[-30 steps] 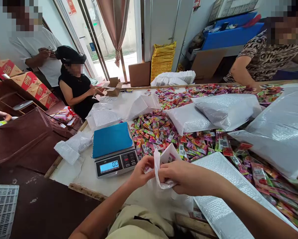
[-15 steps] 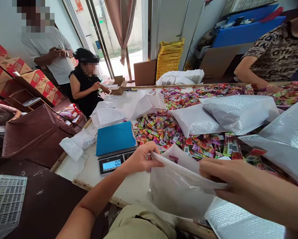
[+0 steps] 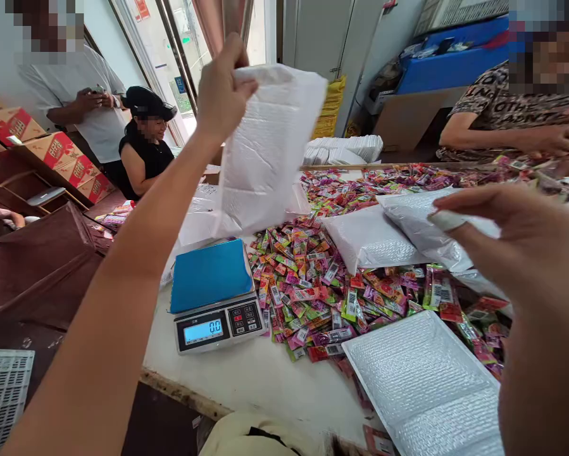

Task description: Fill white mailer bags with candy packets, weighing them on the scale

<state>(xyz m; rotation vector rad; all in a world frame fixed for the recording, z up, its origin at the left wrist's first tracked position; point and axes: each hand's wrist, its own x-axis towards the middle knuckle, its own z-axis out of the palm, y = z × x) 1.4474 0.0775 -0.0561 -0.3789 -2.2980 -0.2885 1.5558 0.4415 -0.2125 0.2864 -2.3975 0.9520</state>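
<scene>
My left hand [image 3: 227, 92] is raised and pinches the top corner of a white bubble mailer [image 3: 269, 152], which hangs upright beyond the scale. Nothing is in my right hand [image 3: 497, 240], held at the right with thumb and fingers apart. Below it, a silvery bubble mailer [image 3: 426, 380] lies flat near the table's front edge. A digital scale [image 3: 218, 316] with a blue platform [image 3: 211, 273] reads 0.0. Many small snack packets [image 3: 307, 285] are heaped beside the scale, in the middle of the table.
Filled bubble mailers [image 3: 374, 237] lie on the packets at the right. Across the table a person in a patterned shirt [image 3: 483, 120] handles packets. At the left are a seated person in black [image 3: 139, 164], a standing person [image 3: 85, 114], red cartons [image 3: 61, 155] and a white basket [image 3: 4, 392].
My left hand has lifted the white mailer up and away, over the far side of the scale. My right hand has let go of it and moved right, fingers apart.
</scene>
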